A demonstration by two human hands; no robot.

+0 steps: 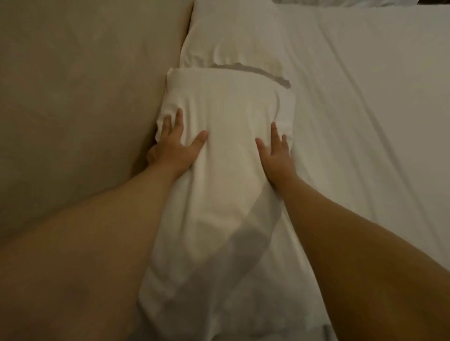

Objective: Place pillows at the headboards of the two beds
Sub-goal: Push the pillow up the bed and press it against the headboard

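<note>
A white pillow (226, 114) lies lengthwise on the bed, its left side against the beige padded headboard (80, 97). My left hand (176, 146) lies flat on the pillow's left edge, fingers spread, next to the headboard. On the pillow's right edge my right hand (275, 155) presses flat with fingers apart. A second white pillow (233, 36) lies beyond the first, also against the headboard, its near end tucked slightly under the first pillow's far end.
The white bed sheet (377, 109) with soft creases stretches to the right of both pillows. Another strip of white bedding (341, 2) shows at the top edge.
</note>
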